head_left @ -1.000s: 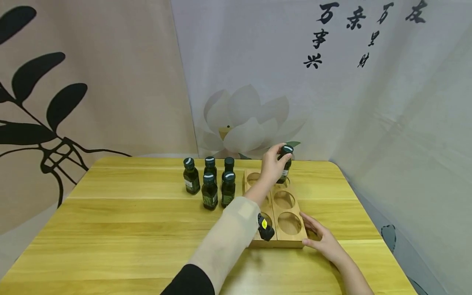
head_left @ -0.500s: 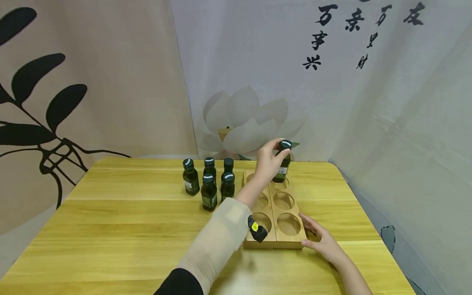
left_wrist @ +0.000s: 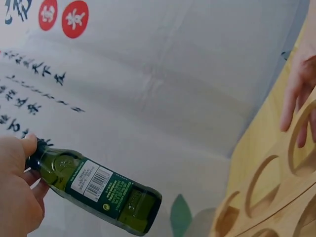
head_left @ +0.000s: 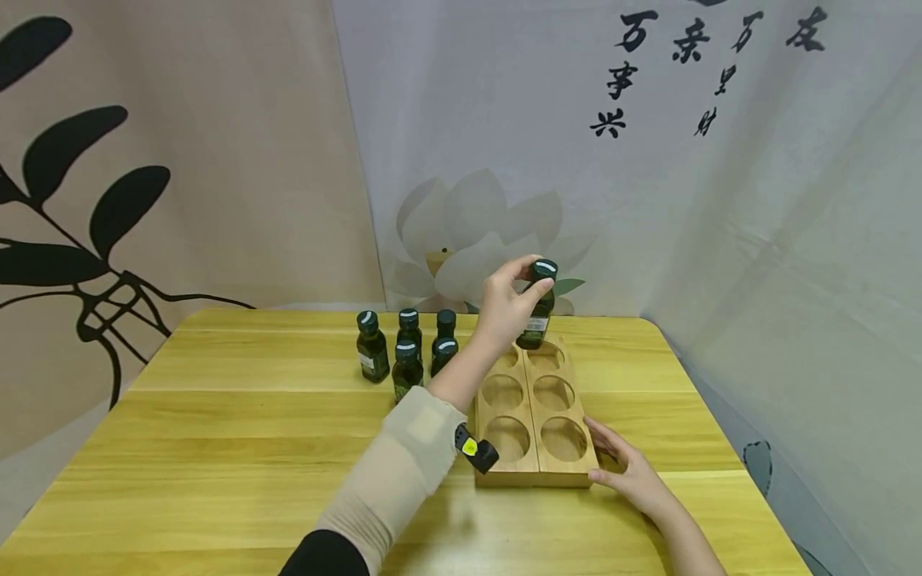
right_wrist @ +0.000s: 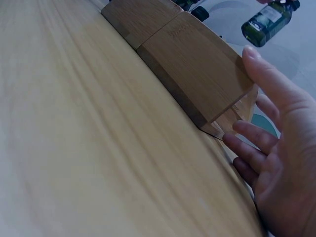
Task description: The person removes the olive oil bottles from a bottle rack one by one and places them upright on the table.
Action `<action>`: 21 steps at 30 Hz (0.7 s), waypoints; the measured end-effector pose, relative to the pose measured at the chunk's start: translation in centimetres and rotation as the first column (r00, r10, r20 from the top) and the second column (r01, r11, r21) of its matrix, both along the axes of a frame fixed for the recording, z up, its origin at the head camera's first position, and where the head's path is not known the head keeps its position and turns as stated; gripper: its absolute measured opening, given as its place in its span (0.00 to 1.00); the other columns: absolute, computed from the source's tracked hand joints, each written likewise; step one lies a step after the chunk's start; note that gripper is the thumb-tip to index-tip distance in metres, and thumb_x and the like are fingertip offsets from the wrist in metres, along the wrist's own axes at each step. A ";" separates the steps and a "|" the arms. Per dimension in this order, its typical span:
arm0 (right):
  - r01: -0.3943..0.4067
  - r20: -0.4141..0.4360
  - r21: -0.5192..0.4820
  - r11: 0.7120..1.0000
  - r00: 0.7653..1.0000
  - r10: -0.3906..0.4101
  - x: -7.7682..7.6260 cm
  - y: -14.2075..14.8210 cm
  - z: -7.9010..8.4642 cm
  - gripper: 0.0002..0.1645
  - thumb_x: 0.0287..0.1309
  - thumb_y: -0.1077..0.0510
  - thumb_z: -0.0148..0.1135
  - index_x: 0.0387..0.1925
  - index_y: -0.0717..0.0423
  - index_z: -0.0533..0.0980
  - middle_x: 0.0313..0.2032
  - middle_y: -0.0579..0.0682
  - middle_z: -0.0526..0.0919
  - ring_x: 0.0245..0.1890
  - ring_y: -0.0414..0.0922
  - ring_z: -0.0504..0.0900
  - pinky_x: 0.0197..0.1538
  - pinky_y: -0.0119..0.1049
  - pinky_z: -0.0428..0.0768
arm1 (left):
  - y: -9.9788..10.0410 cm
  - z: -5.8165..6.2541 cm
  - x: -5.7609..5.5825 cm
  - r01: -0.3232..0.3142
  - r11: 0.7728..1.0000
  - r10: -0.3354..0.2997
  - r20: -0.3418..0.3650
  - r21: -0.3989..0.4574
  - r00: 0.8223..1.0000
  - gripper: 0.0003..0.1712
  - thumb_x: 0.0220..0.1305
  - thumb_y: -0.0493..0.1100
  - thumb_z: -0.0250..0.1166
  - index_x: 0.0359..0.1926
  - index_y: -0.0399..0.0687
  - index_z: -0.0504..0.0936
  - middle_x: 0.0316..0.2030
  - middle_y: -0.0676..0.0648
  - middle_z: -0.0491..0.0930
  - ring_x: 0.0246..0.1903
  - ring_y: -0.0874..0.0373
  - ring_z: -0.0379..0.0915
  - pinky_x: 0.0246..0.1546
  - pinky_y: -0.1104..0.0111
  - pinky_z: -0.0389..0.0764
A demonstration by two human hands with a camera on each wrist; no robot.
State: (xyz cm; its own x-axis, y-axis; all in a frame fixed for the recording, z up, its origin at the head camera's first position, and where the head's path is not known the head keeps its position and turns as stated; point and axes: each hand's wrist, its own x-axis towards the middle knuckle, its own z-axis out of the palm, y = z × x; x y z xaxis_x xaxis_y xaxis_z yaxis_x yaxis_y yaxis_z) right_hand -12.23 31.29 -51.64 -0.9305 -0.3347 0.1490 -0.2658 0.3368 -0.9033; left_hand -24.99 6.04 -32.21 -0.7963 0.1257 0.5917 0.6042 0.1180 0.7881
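In the head view my left hand (head_left: pixel 500 308) holds a dark green glass bottle (head_left: pixel 539 318) by its cap and neck. The bottle tilts above the far end of a wooden rack (head_left: pixel 535 460), which has two rows of round holes. Its white barcode label (left_wrist: pixel 92 180) faces the left wrist camera. At the rack's near right corner, my right hand (head_left: pixel 630 472) touches the side with spread, loosely bent fingers. The right wrist view shows the thumb (right_wrist: pixel 261 69) by the rack's corner and fingertips at its end.
Several similar bottles (head_left: pixel 372 352) stand upright left of the rack, the front ones partly hidden by my left forearm. All stands on a wooden table (head_left: pixel 216 448). A printed cloth (head_left: pixel 490 96) hangs close behind the table's back edge.
My left hand has lifted the bottle and moved it left, from the far right hole toward the rack's middle line. The right hand stays at the corner.
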 end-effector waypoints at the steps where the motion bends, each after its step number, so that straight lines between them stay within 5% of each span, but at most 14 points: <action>1: 0.001 0.002 0.000 1.000 1.000 -0.001 0.0 0.0 0.0 0.45 0.56 0.68 0.65 0.72 0.52 0.57 0.68 0.61 0.61 0.59 0.35 0.67 0.58 0.69 0.57 | -0.3 0.2 0.1 -0.004 1.000 0.004 -0.008 0.003 1.000 0.21 0.62 0.38 0.67 0.55 0.36 0.78 0.41 0.43 0.79 0.41 0.55 0.74 0.29 0.73 0.76; 7: -0.002 0.006 -0.001 1.000 1.000 0.002 0.0 0.0 0.0 0.45 0.56 0.68 0.65 0.72 0.52 0.57 0.68 0.60 0.61 0.59 0.34 0.67 0.57 0.70 0.57 | -1.8 1.2 0.6 -0.016 1.000 0.017 -0.044 0.022 0.999 0.20 0.61 0.37 0.67 0.53 0.36 0.79 0.40 0.43 0.80 0.39 0.56 0.74 0.23 0.72 0.71; 13: -0.002 0.001 0.003 1.000 1.000 0.002 -0.1 0.0 0.0 0.45 0.56 0.68 0.65 0.72 0.52 0.57 0.67 0.60 0.62 0.59 0.35 0.67 0.58 0.67 0.58 | -3.6 1.9 1.3 -0.048 0.999 0.049 -0.056 0.009 0.997 0.21 0.60 0.39 0.68 0.54 0.38 0.79 0.40 0.44 0.80 0.41 0.57 0.74 0.26 0.71 0.71; 21: 0.013 0.001 0.026 1.000 1.000 -0.013 0.0 0.2 0.0 0.44 0.56 0.67 0.65 0.72 0.50 0.58 0.67 0.57 0.63 0.60 0.37 0.67 0.59 0.33 0.64 | -6.3 2.4 1.8 -0.092 0.996 0.092 -0.105 0.008 0.990 0.20 0.60 0.40 0.68 0.54 0.39 0.81 0.40 0.45 0.80 0.42 0.57 0.73 0.32 0.65 0.69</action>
